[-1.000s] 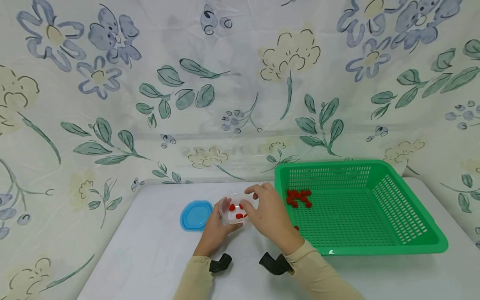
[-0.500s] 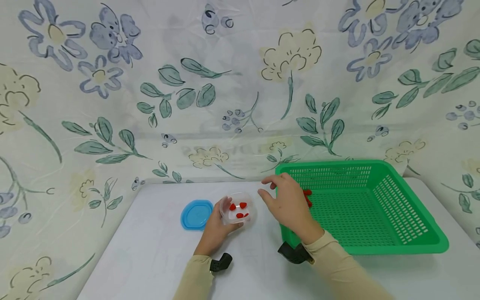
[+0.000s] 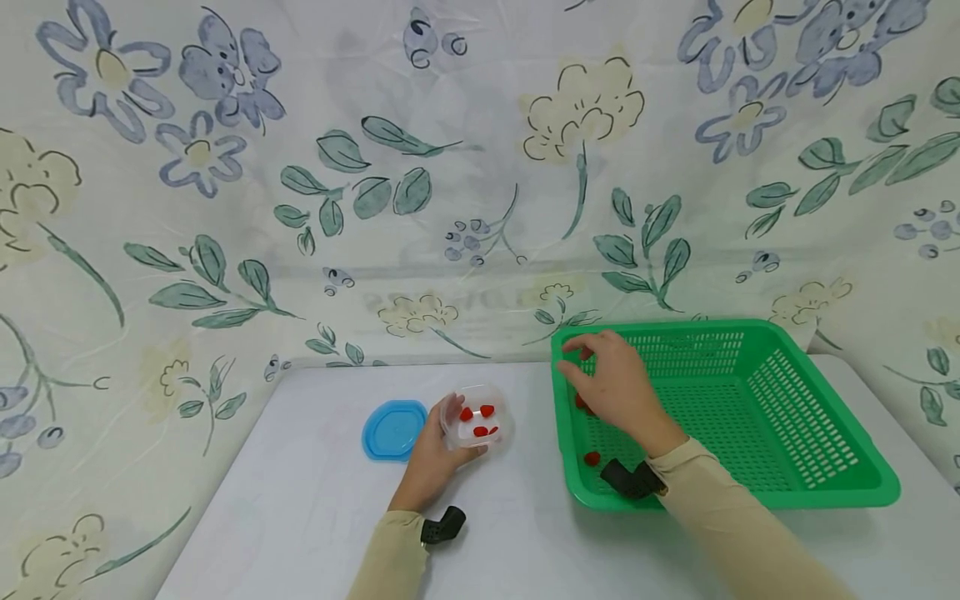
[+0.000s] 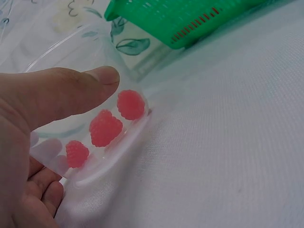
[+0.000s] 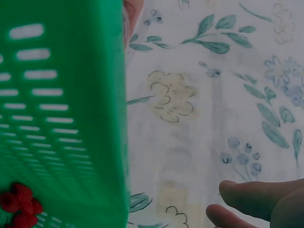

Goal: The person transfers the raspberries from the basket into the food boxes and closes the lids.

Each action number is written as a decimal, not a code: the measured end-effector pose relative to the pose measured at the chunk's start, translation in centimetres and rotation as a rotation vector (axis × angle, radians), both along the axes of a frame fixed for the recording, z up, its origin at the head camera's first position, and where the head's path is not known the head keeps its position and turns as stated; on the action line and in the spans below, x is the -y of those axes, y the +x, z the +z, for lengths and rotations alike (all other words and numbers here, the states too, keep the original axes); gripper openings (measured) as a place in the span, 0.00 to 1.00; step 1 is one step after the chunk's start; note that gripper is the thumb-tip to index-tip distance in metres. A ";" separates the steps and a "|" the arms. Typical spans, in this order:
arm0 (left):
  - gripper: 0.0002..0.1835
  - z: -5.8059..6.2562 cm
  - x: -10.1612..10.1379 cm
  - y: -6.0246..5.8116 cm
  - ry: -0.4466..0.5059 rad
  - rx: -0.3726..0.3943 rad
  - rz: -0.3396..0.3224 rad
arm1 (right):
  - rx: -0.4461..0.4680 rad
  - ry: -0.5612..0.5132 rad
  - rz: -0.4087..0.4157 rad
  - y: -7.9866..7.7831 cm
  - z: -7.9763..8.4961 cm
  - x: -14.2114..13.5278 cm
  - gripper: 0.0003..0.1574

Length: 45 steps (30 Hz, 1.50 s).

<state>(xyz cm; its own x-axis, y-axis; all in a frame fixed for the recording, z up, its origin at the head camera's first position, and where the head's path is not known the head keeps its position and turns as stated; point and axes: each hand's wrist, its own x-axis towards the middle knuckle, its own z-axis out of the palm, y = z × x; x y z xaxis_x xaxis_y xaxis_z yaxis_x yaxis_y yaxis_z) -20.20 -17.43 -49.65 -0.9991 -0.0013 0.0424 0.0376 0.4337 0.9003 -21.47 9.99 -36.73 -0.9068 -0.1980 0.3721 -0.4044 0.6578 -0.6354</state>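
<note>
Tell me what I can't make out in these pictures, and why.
Head: how many berries lie in the basket; the right hand covers some.
Right wrist: those berries, partly cut off at the bottom left.
Right wrist: most of that hand, cut off at the bottom right.
Left wrist: much of the basket, cut off by the top edge.

Room type unclear, white table (image 3: 285,500), floral backdrop (image 3: 480,325)

Floral cloth backdrop (image 3: 480,233) behind a white-covered table (image 3: 300,492), softly lit.
</note>
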 end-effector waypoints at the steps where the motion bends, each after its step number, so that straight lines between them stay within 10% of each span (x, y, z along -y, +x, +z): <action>1: 0.52 0.0 0.0 0.0 0.003 0.001 -0.002 | 0.008 0.007 0.001 -0.2 -0.1 -0.3 0.14; 45: 0.52 -0.1 0.2 -0.2 0.004 0.026 0.006 | 0.332 0.223 0.164 -6.9 -4.4 -8.5 0.19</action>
